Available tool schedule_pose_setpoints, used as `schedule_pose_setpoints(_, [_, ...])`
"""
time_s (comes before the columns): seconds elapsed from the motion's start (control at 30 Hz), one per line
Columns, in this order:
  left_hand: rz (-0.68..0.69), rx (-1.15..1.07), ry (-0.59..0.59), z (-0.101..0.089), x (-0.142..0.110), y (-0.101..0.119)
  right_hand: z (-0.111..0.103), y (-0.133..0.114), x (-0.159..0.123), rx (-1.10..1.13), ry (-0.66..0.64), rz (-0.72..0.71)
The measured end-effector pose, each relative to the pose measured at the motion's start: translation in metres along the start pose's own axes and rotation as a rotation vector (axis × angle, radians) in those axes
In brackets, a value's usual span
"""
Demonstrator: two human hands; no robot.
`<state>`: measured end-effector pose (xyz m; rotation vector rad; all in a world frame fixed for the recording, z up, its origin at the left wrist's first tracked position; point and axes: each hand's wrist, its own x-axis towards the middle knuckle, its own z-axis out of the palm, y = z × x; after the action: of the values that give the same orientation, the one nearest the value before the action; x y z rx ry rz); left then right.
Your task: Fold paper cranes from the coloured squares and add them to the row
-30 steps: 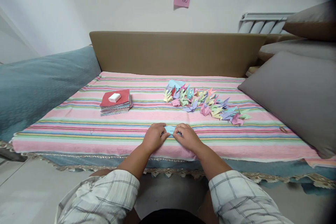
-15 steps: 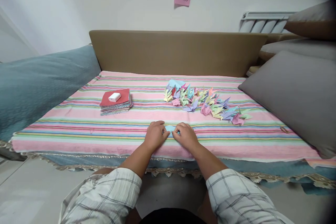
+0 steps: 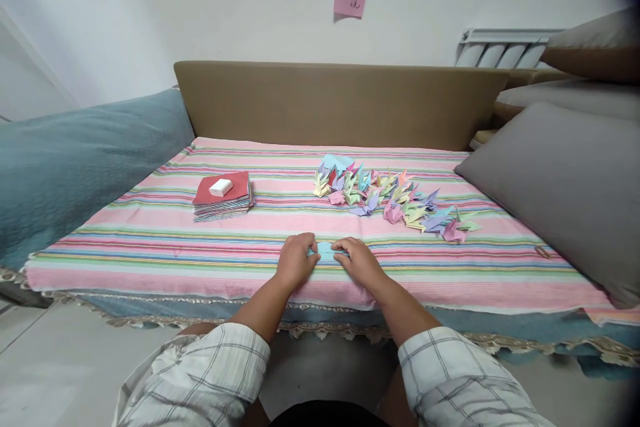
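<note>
A small piece of light blue folded paper [image 3: 325,251] lies on the striped cloth in front of me, between my two hands. My left hand [image 3: 297,259] pinches its left end between thumb and fingers. On the other side, my right hand [image 3: 361,263] has thumb and forefinger closed at the paper's right end. The middle of the paper shows between the fingertips, while both its ends are partly covered. Beyond my hands, a cluster of colourful folded paper cranes [image 3: 393,211] spreads to the right, with a light blue sheet [image 3: 339,161] behind its left end.
At the left sits a stack of paper [image 3: 223,203] topped with red, and a small white block [image 3: 221,187] rests on it. Grey cushions [image 3: 565,187] lean at the right. A brown backrest [image 3: 340,103] closes off the far side. A small brown object [image 3: 543,252] lies near the cushion.
My hands have moved slightly apart, the right one shifting right, so more of the blue paper shows between them. The whole view has shifted down a little.
</note>
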<state>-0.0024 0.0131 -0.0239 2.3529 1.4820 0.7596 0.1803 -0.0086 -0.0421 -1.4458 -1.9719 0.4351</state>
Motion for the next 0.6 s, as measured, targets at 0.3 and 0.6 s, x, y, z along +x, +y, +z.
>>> schedule_pose_setpoints(0.3, [0.193, 0.213, 0.074, 0.004, -0.019, 0.009, 0.000, 0.003, -0.005, -0.076, 0.065, -0.100])
schedule_pose_setpoints(0.6, [0.291, 0.314, 0.038, 0.000, -0.016, 0.007, -0.009, -0.020, -0.014, -0.147, -0.046, -0.171])
